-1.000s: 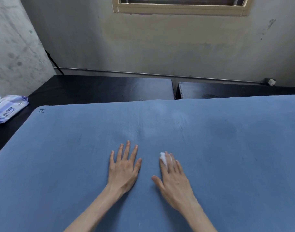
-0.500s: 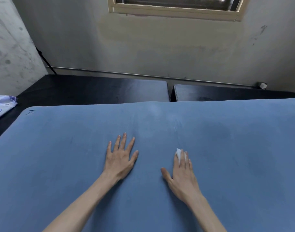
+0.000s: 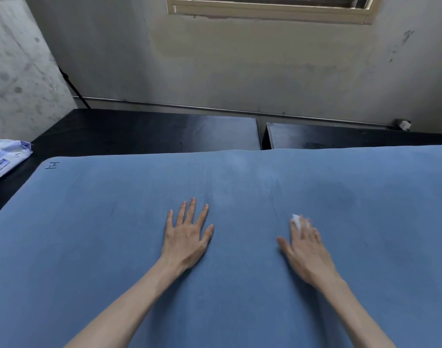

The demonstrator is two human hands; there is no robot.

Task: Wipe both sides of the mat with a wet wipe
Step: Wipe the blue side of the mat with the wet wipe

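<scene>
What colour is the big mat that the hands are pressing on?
Blue, a dusty mid-blue with darker damp-looking patches; the mat shows plainly in the head view.

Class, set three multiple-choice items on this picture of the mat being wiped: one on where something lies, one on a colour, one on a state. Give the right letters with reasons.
1. Where does the pack of wipes lie?
A. on the mat's middle
B. on the dark table, beyond the mat's left edge
C. under the window

2. What colour is the mat?
A. blue
B. red
C. green

3. How is the left hand?
A. clenched in a fist
B. lifted off the mat
C. flat on the mat, fingers spread

Answers:
1 B: the pack rests on the dark table, off the mat's left side.
2 A: the whole mat surface is blue.
3 C: the palm lies down with nothing under it, while the right hand presses the white wet wipe under its fingertips.
</scene>
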